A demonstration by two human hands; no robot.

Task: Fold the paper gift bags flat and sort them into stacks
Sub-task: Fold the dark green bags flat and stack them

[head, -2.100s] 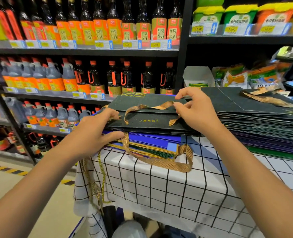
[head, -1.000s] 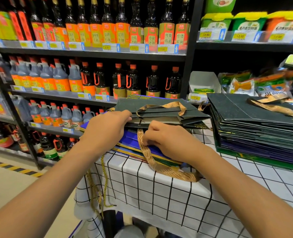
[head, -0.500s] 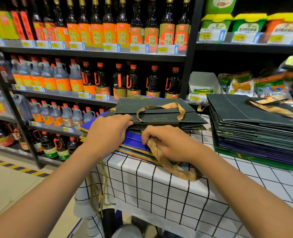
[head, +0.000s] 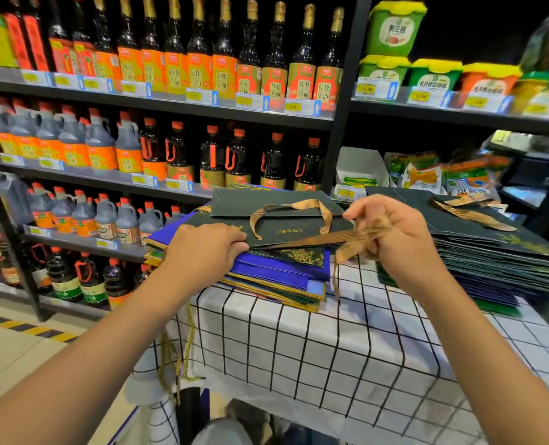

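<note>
Head view has both of my hands over the near stack of flattened paper gift bags, which sits at the left edge of the table under a white, black-gridded tablecloth. My left hand grips the left end of that stack, fingers curled over the top dark green bag and thumb tucked at its edge. That bag lies folded flat on top with one gold ribbon handle looping across its face; blue and gold-edged bags show beneath it, their corners fanned slightly toward the near edge.

My right hand is raised just off the stack's right end, between the two piles, and pinches a second gold ribbon — the strand is blurred, so I cannot tell exactly which bag it belongs to (it seems to run back toward the top bag). Part of it dangles down over the tablecloth.

Along the right edge of the table sits the taller stack of dark bags, well squared, with another gold handle lying on its top. Thin gold cords hang over the left edge of the table.

Behind the table, store shelves hold rows of dark sauce bottles with orange labels.
</note>
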